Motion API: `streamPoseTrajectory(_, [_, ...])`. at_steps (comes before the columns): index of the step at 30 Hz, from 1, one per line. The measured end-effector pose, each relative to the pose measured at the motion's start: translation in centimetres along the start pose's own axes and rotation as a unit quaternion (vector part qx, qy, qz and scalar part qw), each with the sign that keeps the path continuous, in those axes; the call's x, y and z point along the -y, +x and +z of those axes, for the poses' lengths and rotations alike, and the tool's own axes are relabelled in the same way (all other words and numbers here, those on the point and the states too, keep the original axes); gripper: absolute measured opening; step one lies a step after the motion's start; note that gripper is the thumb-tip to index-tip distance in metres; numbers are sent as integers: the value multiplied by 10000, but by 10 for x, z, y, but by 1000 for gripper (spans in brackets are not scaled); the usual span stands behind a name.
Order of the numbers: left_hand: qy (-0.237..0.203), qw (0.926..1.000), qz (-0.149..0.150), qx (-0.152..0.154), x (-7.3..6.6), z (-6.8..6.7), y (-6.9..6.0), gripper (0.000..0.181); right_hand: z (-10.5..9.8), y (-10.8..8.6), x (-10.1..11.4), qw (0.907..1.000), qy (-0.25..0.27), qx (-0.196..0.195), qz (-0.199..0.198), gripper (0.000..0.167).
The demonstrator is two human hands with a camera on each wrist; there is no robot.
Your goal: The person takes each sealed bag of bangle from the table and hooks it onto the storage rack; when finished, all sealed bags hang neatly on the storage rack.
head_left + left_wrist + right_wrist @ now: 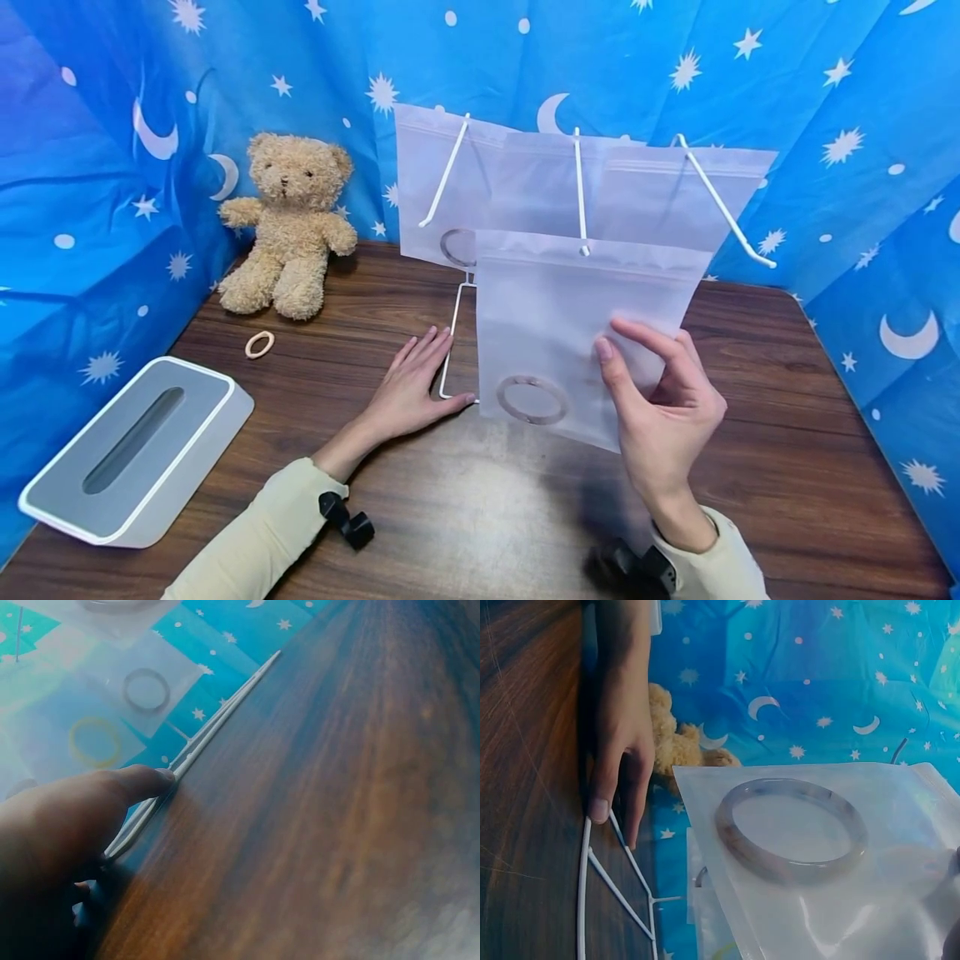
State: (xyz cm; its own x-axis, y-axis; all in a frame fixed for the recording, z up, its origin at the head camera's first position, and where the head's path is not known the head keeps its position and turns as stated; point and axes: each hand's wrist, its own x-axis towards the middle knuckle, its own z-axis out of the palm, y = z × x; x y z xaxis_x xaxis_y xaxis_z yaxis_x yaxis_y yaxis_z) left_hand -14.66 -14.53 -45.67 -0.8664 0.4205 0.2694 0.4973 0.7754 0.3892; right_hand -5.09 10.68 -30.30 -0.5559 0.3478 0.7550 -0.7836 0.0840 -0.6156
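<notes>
My right hand point(671, 408) pinches a translucent zip bag point(551, 321) by its right side, thumb in front. Inside lies a greyish-brown bangle point(791, 862), low in the bag. The bag's top edge meets the tip of the middle hook point(578, 183) of a white wire rack; I cannot tell how far the hook passes through. My left hand point(408, 387) lies with fingers extended on the rack's base point(453, 342), its thumb touching the wire in the left wrist view. Behind, another bag point(438, 179) with a dark bangle point(146, 691) hangs at the left hook point(446, 171).
More bags hang at the middle and right hook point(723, 200); a yellow bangle point(94, 742) shows in one. Left on the wooden table point(480, 517) are a teddy bear point(288, 217), a pale ring point(259, 344) and a grey-topped tissue box point(142, 450). A star-patterned blue curtain point(495, 67) surrounds the table.
</notes>
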Motion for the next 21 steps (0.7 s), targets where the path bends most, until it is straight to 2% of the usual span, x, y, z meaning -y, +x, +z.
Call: streamPoseTrajectory(21, [-31, 10000, -6, -33, 0, 0, -1, 98, -3, -2, -11, 9999, -32, -133, -3, 22])
